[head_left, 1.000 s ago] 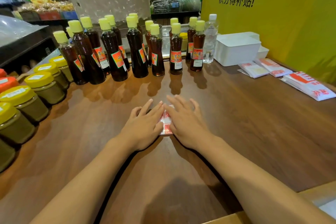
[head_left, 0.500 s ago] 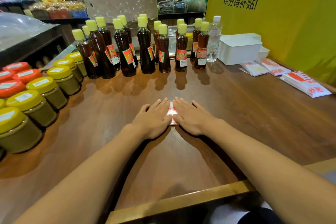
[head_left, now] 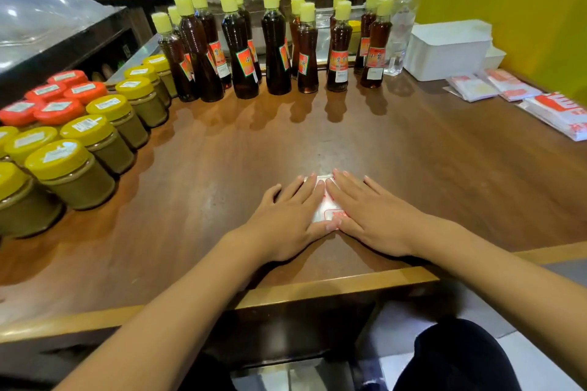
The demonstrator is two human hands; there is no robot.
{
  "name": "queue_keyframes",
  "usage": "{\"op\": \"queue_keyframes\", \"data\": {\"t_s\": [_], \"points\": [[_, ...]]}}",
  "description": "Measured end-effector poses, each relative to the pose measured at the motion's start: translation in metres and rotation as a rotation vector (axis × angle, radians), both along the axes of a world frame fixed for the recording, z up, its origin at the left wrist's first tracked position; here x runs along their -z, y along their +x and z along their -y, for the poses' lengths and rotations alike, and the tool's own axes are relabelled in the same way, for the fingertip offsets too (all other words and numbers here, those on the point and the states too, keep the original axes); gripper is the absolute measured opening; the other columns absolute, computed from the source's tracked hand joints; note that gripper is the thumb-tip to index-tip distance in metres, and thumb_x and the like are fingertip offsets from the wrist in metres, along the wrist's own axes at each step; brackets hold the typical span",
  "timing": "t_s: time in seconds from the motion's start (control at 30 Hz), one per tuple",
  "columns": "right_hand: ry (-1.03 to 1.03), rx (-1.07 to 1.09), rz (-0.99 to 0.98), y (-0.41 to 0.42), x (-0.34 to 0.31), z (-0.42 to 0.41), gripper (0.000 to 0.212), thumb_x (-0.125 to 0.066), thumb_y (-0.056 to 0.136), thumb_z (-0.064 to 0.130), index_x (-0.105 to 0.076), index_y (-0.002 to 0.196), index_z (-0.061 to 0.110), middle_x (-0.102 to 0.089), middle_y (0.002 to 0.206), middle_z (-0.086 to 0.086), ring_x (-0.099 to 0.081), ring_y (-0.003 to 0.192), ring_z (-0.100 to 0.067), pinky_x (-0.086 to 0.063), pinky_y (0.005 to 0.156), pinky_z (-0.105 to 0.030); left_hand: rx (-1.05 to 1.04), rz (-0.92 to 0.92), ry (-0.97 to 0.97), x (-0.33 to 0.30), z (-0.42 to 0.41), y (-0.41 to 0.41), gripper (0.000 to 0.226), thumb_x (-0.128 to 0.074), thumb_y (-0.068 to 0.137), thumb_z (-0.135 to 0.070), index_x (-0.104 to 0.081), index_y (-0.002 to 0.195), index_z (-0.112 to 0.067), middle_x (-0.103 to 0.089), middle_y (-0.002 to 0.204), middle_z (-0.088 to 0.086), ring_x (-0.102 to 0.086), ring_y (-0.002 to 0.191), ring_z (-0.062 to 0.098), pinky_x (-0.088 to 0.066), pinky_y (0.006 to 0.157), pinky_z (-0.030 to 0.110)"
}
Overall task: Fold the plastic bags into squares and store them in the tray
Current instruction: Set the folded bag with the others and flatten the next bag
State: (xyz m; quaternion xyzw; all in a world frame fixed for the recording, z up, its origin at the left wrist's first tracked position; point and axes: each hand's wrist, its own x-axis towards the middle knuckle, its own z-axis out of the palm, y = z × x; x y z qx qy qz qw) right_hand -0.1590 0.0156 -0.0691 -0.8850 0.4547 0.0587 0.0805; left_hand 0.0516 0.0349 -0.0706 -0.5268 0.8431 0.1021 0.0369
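Pressing flat with straight fingers, the left hand point(head_left: 286, 216) and right hand point(head_left: 374, 213) cover a folded plastic bag point(head_left: 327, 209) at lower centre of the worktop point(head_left: 444, 174); more folded bags point(head_left: 495, 87) lie at upper right beside the white tray point(head_left: 448, 52); bottles point(head_left: 273, 41) stand behind.

Count, head view.
- Dark bottles point(head_left: 276, 51) with yellow caps: 14 (back ones overlap, so roughly).
- Water bottle point(head_left: 401, 28): 1.
- Yellow-lid jars point(head_left: 95, 143): 9 at left (the edge crops some), plus 1 small jar point(head_left: 354, 36) behind the bottles.
- Red-lid jars point(head_left: 58, 111): 5.
- White trays point(head_left: 448, 54): 2, the smaller point(head_left: 496, 58) behind the larger.
- Folded bags point(head_left: 473, 88) at right: 3 packets (layers per packet not readable).
- Bag point(head_left: 327, 211) under the hands: 1.
- Hands: 2, left hand point(head_left: 286, 222) and right hand point(head_left: 371, 216).
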Motion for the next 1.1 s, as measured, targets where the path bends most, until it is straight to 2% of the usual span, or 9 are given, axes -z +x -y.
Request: {"op": "queue_keyframes", "data": {"t_s": [0.17,0.33,0.53,0.63,0.7,0.73,0.77,0.9,1.1], "points": [[0.02,-0.018,-0.027,0.001,-0.001,0.008,0.089,0.001,0.087,0.072,0.012,0.16,0.021,0.02,0.167,0.0,0.019,0.153,-0.015,0.006,0.126,-0.039,-0.035,-0.03,0.028,0.001,0.004,0.001,0.085,-0.015,0.095,-0.074,0.011,0.16,-0.024,0.015,0.168,-0.007,0.014,0.154,0.011,0.005,0.124,0.052],[0.002,-0.022,-0.024,0.0,0.004,0.015,0.081,-0.011,0.097,0.067,0.008,0.161,0.021,0.015,0.168,-0.001,0.016,0.154,-0.014,0.006,0.125,-0.036,-0.038,-0.017,0.027,0.0,0.011,0.003,0.09,-0.015,0.09,-0.078,0.008,0.161,-0.025,0.012,0.169,-0.008,0.011,0.155,0.012,0.006,0.123,0.056],[0.073,0.011,-0.05,0.004,-0.004,0.013,0.08,-0.014,0.097,0.067,0.008,0.161,0.023,0.017,0.167,0.001,0.016,0.154,-0.015,0.007,0.125,-0.045,-0.058,-0.023,-0.046,0.007,0.009,0.004,0.088,-0.016,0.093,-0.077,0.004,0.161,-0.025,0.009,0.169,-0.007,0.007,0.155,0.012,0.004,0.125,0.05],[0.164,0.087,0.115,0.008,-0.013,0.017,0.063,-0.018,0.107,0.052,-0.01,0.162,0.024,0.003,0.169,0.002,0.005,0.155,-0.015,0.006,0.125,-0.044,-0.099,-0.137,-0.035,0.006,0.011,0.005,0.068,-0.015,0.104,-0.059,-0.003,0.162,-0.027,0.004,0.169,-0.008,0.004,0.155,0.008,0.006,0.125,0.045],[0.11,0.141,0.224,0.015,-0.011,0.018,0.052,-0.021,0.108,0.046,-0.035,0.152,0.023,-0.023,0.165,-0.001,-0.018,0.152,-0.022,-0.007,0.122,-0.047,-0.113,-0.181,-0.074,0.008,0.01,0.004,0.058,-0.015,0.109,-0.047,-0.008,0.162,-0.026,-0.001,0.17,-0.008,0.001,0.154,0.008,0.003,0.125,0.044],[0.052,0.151,0.229,0.018,-0.007,0.016,0.05,-0.024,0.107,0.046,-0.04,0.148,0.022,-0.03,0.161,-0.002,-0.025,0.149,-0.023,-0.012,0.121,-0.049,-0.111,-0.167,-0.102,0.01,0.009,0.003,0.057,-0.016,0.109,-0.045,-0.008,0.162,-0.026,-0.002,0.17,-0.008,0.0,0.155,0.008,0.002,0.124,0.043],[0.004,0.151,0.206,0.02,-0.002,0.014,0.051,-0.025,0.107,0.047,-0.035,0.15,0.022,-0.028,0.162,-0.002,-0.023,0.15,-0.024,-0.013,0.122,-0.05,-0.106,-0.142,-0.119,0.013,0.007,0.002,0.058,-0.016,0.109,-0.045,-0.007,0.162,-0.024,-0.001,0.17,-0.007,0.0,0.155,0.009,0.001,0.124,0.044],[-0.067,0.127,0.053,0.018,0.007,0.011,0.063,-0.016,0.107,0.05,-0.002,0.162,0.021,0.004,0.169,0.001,0.003,0.155,-0.018,-0.001,0.125,-0.05,-0.086,-0.056,-0.11,0.014,0.009,0.003,0.062,-0.01,0.108,-0.05,0.001,0.162,-0.023,0.006,0.169,-0.006,0.005,0.155,0.011,0.001,0.124,0.046],[-0.015,0.122,-0.071,0.024,-0.005,0.021,0.065,-0.013,0.107,0.052,0.005,0.161,0.023,0.013,0.168,0.0,0.01,0.155,-0.021,0.004,0.124,-0.052,-0.107,-0.014,-0.006,0.002,0.014,0.0,0.065,-0.009,0.106,-0.054,0.006,0.161,-0.022,0.011,0.169,-0.004,0.01,0.155,0.015,0.005,0.124,0.048]]}}
